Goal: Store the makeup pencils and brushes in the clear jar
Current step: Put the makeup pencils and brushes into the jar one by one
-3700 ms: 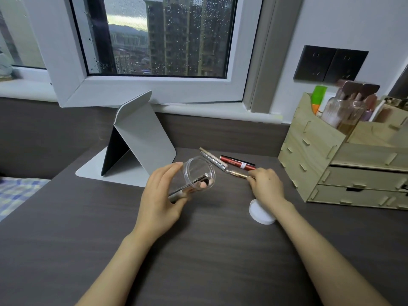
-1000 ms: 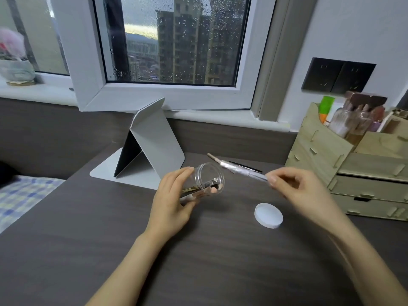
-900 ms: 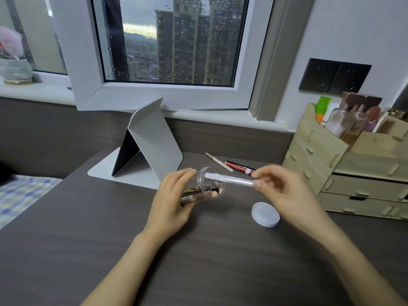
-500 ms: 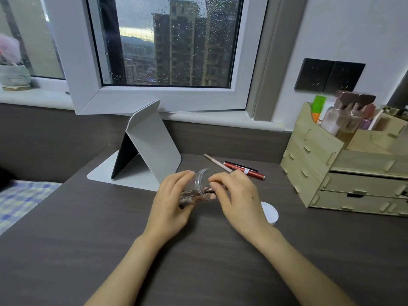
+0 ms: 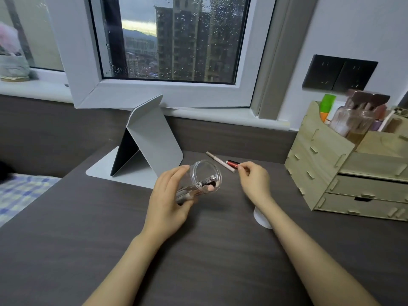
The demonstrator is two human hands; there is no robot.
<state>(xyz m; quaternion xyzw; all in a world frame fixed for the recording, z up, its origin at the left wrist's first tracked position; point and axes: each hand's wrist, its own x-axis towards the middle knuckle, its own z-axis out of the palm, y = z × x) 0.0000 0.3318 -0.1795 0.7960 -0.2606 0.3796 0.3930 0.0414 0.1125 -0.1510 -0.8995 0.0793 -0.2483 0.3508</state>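
- Jar [image 5: 199,180] was held by L hand [image 5: 167,202], tipped on its side above the counter [image 5: 88,239], mouth facing R and toward the camera.
- L fingers [image 5: 176,173] were curled round the jar's wall, thumb underneath; grip closed on it.
- Several brushes/pencils [image 5: 198,187] were seen lying inside the jar, tips near the mouth; exact count can't be told.
- R hand [image 5: 254,184] was reached out to the red pencil [image 5: 232,163] on the counter, behind the jar.
- R fingers [image 5: 244,167] were pinched at the red pencil's near end; whether it was lifted off the counter can't be told.
- Pale pencil [image 5: 218,161] was lying on the counter just beside the red one, on its L, untouched.
- White lid [image 5: 260,218] was lying flat on the counter, partly hidden under the R forearm.
- Wooden organizer [image 5: 320,164] was stood at the R, well apart from the jar; folded stand [image 5: 154,142] behind the L hand.
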